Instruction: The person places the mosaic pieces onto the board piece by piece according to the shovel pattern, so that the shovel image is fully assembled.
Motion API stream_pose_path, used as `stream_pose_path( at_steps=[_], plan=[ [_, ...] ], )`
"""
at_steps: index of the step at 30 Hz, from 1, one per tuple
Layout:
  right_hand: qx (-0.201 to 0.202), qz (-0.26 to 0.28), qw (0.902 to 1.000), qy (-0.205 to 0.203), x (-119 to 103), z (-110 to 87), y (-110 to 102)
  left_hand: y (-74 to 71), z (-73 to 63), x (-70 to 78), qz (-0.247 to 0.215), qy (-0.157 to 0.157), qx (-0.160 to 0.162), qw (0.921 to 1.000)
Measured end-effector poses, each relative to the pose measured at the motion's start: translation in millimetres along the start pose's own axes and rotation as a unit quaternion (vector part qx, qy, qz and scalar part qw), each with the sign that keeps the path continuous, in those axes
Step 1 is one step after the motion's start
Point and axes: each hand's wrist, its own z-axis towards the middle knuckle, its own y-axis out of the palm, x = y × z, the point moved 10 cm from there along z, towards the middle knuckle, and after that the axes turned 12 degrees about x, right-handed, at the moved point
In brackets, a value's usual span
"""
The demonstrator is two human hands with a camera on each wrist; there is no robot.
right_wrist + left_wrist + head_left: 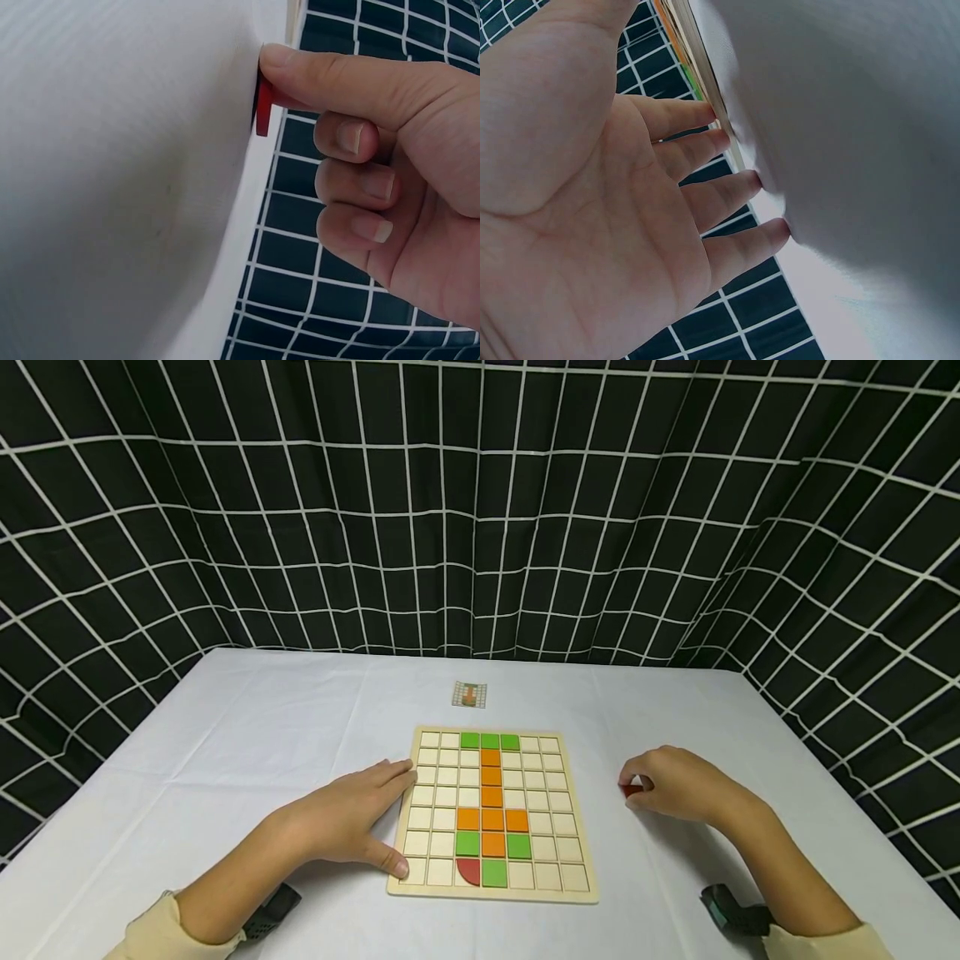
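A square wooden grid board (577, 827) lies on the white table, with green and orange square tiles in its middle columns. A red quarter-circle tile (468, 872) sits in its bottom row, left of a green tile (494, 873). My left hand (345, 817) rests with spread, straight fingers along the board's left edge, thumb at the lower corner. Right of the board, my right hand (675, 785) pinches a small red tile (264, 109) between thumb and index finger, low at the tablecloth. The other fingers curl inward. Most of this tile's outline is hidden.
Behind the board lies a small pattern card (469, 695) showing a grid with a coloured figure. The white tablecloth (262, 718) spreads around the board. A black curtain with white grid lines (480, 527) encloses the table's back and sides.
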Motion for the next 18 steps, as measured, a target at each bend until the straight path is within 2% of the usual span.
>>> stream_pose_path(
  at_steps=[18],
  plan=[
    [-0.005, 0.024, 0.9992, -0.03, -26, -1.5, -4, 2.6, 0.3, -2.0, 0.009, -0.003, -0.001, 1.0]
  ],
)
